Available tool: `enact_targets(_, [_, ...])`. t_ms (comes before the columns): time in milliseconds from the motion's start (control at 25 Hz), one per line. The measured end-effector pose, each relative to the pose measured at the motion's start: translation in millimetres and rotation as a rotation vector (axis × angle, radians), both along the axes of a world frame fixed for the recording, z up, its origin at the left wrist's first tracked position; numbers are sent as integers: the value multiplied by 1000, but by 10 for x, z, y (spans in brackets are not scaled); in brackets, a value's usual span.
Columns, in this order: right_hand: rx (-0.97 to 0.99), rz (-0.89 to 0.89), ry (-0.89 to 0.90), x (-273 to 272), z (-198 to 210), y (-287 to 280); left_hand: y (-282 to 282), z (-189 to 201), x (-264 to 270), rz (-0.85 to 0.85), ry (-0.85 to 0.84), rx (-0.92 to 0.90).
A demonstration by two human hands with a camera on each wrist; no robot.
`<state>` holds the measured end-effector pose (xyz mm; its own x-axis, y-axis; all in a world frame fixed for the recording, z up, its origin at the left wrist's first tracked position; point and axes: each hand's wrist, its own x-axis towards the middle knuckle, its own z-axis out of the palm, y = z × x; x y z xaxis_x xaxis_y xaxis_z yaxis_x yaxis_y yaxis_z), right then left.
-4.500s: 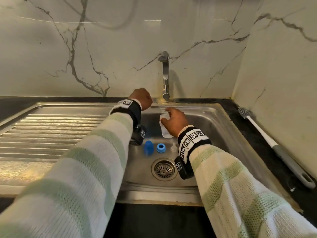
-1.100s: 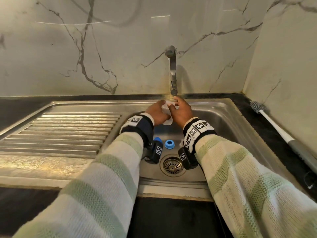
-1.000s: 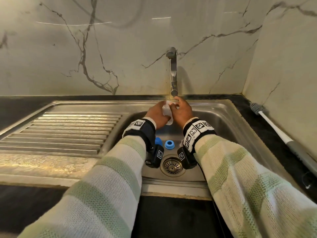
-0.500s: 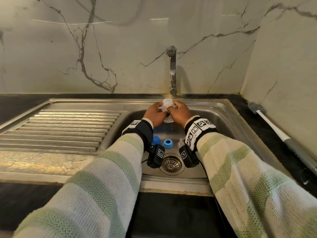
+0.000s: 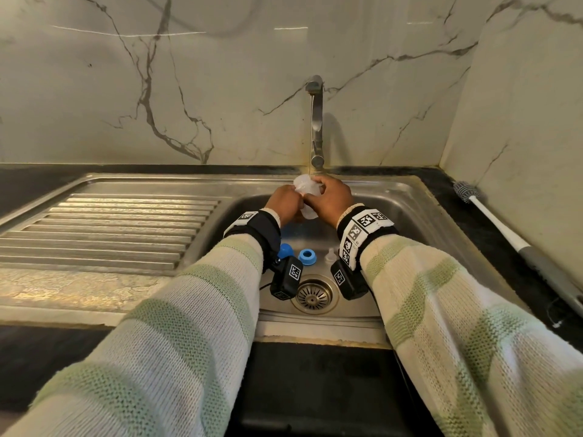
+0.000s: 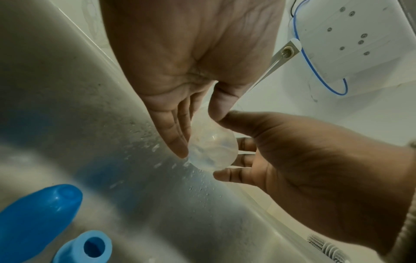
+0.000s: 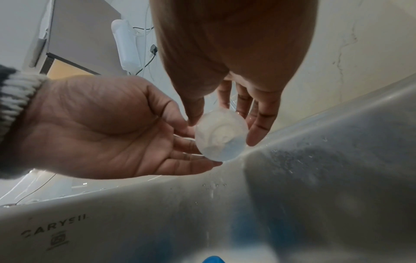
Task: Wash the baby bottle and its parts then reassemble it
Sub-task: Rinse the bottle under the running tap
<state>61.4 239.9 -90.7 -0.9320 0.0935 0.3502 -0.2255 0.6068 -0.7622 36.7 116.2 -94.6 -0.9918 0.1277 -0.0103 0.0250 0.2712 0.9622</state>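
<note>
Both hands meet under the tap (image 5: 316, 121) at the far edge of the sink (image 5: 407, 197), with the clear baby bottle (image 5: 305, 187) held between them. The left hand (image 5: 284, 201) has its fingers laid fairly straight along one side of the bottle with the thumb on the other; the right hand (image 5: 331, 200) curls its thumb and fingers round the opposite side. From the head view most of the bottle is hidden behind the hands, and only its pale upper end and a sliver lower down show. The wrist views show its rounded base, but its mouth and any water stream are hard to make out. On the sink floor near the drain (image 5: 312, 294) lie a blue cap (image 5: 285, 250), partly covered by the left wrist camera, a blue ring (image 5: 307, 255), and a small clear piece (image 5: 330, 254) too faint to identify, half hidden by the right wrist band. A bottle brush (image 5: 492, 217) lies on the dark tabletop (image 5: 492, 247) along the right edge, its handle cut off by the frame. The draining board (image 5: 110, 228) fills the left side.
</note>
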Motion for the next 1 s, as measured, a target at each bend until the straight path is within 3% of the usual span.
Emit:
enact_targets(160, [-51,13,-73,-10,-4,7,12,13,4,59,-78,195])
enact_targets(400, [-90,20,-76,-69,-20,13,-8,-61,-74,98,63,184])
enact_targets(720, [-176,40,-84,-100,-51,13,-45,-73,-103,140,91,118])
enact_targets(1000, [-104,98,-120,-61,-72,32,-47,-114,-130,80,51,85])
